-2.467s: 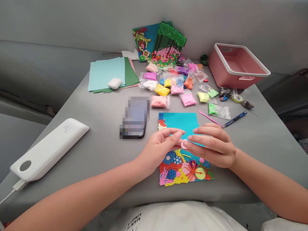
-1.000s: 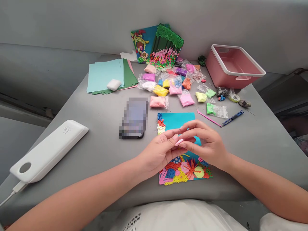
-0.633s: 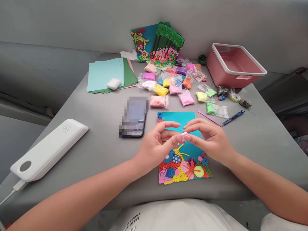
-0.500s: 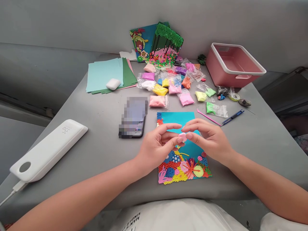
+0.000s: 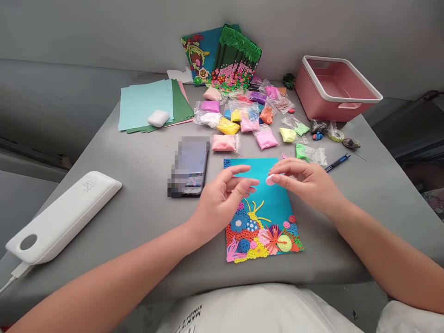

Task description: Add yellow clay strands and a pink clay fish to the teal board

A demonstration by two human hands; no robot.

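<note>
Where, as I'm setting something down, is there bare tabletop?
Bare tabletop shows between the white device and the phone, and between the blue cutter and the right forearm. Crowded: beyond the artwork, clay packets spread toward the pink box.

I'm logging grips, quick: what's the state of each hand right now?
Left hand: open, loosely curled, holding nothing visible.
Right hand: closed, pinching a small, rounded, pale pink clay-like piece.

The small piece (image 5: 269,180) is pale pink, the board (image 5: 279,203) turquoise.

Board (image 5: 275,208) partly hidden, phone (image 5: 190,167) blurred, cable (image 5: 7,284) cropped
</note>
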